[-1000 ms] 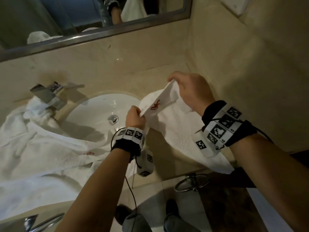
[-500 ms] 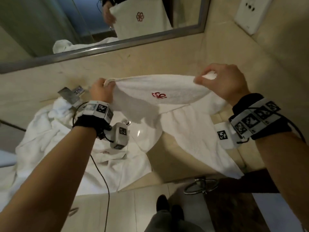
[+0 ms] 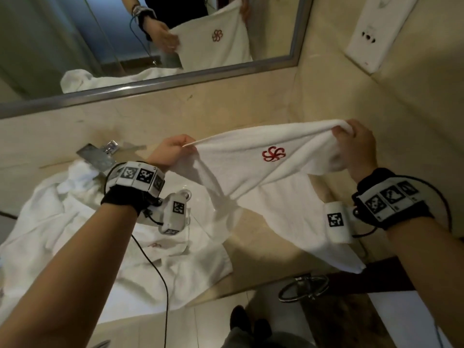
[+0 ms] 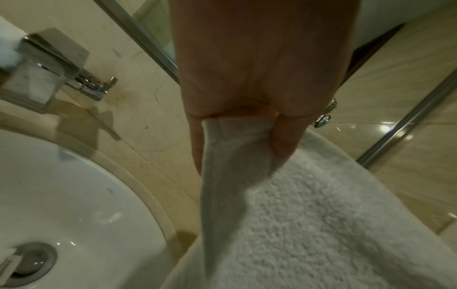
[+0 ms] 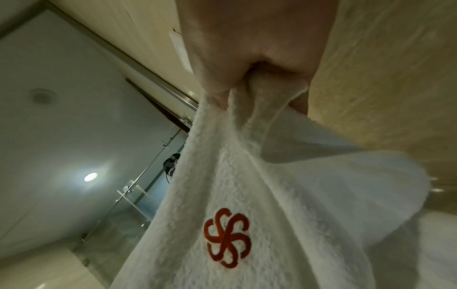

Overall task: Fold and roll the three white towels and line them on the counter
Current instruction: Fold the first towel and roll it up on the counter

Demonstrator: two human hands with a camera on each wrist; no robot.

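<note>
A white towel (image 3: 253,169) with a red flower logo (image 3: 273,154) is stretched in the air above the counter, its lower part draping down to the counter's front edge. My left hand (image 3: 173,151) pinches its left top corner, and the left wrist view shows the towel (image 4: 284,224) caught between thumb and fingers (image 4: 284,140). My right hand (image 3: 351,144) grips the bunched right corner; the right wrist view shows the towel (image 5: 247,195) gathered in that fist. Other white towels (image 3: 82,232) lie crumpled on the counter at the left.
A white basin (image 4: 61,195) with a drain is set in the beige counter (image 3: 251,249). A chrome tap (image 3: 98,156) stands behind it. A mirror (image 3: 125,33) runs along the back wall, a side wall with a socket plate (image 3: 374,36) closes the right. A chrome ring (image 3: 303,288) hangs below the counter.
Both hands have lifted the towel off the counter and moved apart, spreading it wide. The left hand went left over the basin; the right hand moved further right.
</note>
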